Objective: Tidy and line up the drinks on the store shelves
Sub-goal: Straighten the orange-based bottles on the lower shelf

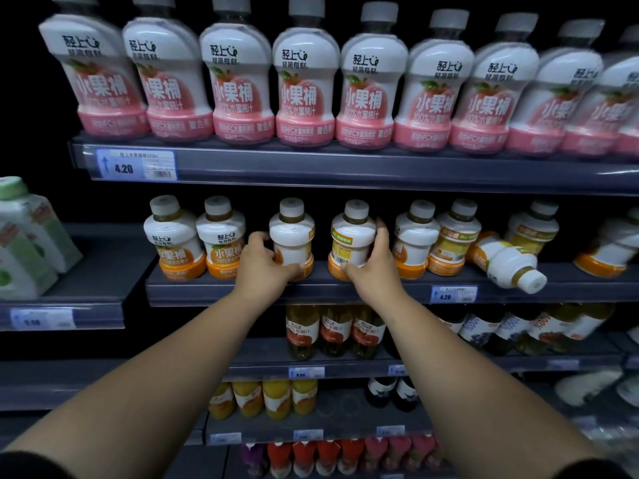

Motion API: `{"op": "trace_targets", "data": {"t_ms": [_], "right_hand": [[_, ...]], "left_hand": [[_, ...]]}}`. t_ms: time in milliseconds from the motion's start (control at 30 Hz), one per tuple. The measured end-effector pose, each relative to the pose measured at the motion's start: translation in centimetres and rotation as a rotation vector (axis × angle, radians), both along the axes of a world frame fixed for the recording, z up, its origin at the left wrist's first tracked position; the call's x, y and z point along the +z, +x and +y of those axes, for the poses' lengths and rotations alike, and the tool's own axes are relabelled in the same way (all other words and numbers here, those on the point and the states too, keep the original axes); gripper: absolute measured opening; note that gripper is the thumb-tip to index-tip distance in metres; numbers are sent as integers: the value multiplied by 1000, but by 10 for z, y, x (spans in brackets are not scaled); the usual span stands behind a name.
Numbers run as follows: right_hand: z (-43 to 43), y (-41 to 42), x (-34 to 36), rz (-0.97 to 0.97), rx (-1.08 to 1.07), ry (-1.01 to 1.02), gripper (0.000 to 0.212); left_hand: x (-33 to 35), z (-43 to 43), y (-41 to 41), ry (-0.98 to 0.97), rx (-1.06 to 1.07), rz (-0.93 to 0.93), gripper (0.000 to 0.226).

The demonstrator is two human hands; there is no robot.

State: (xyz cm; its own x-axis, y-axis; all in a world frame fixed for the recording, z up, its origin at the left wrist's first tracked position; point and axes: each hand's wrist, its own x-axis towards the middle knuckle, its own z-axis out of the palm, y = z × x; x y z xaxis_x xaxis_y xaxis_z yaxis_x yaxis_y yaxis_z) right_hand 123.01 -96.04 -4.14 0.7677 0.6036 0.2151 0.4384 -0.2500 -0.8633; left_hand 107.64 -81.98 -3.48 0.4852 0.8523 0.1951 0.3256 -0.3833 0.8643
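Note:
On the middle shelf (pixel 214 292) stand several white bottles with orange bases. My left hand (pixel 264 264) grips one orange bottle (pixel 292 233) from its left side, its label turned away. My right hand (pixel 375 267) grips the neighbouring orange bottle (pixel 352 233) from the right, its barcode side facing me. Two orange bottles (pixel 197 240) at the left face forward. To the right another orange bottle (pixel 508 262) lies tipped on its side, its cap pointing out over the shelf edge. Further upright ones (pixel 435 240) stand turned at odd angles.
A row of pink peach bottles (pixel 304 81) fills the top shelf, above a 4.20 price tag (pixel 136 164). Green and white cartons (pixel 24 240) stand at the left. Lower shelves hold dark juice bottles (pixel 335 330), orange juice bottles (pixel 266 399) and red drinks (pixel 328 458).

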Motion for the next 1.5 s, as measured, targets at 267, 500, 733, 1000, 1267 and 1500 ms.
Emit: {"op": "trace_targets", "data": {"t_ms": [267, 500, 733, 1000, 1267, 1500], "right_hand": [[7, 12, 8, 58, -23, -119, 94], [10, 5, 6, 56, 3, -215, 109], [10, 1, 6, 58, 54, -163, 114], [10, 0, 6, 15, 84, -198, 100], [16, -3, 7, -68, 60, -204, 91], [25, -13, 7, -93, 97, -201, 79]], "left_hand": [[1, 14, 8, -66, -91, 53, 69], [-2, 18, 12, -98, -164, 46, 76], [-1, 15, 4, -42, -171, 66, 84], [-3, 4, -1, 72, -20, 133, 65], [-3, -1, -3, 129, 66, 166, 66], [-5, 3, -15, 140, 98, 135, 63]]}}
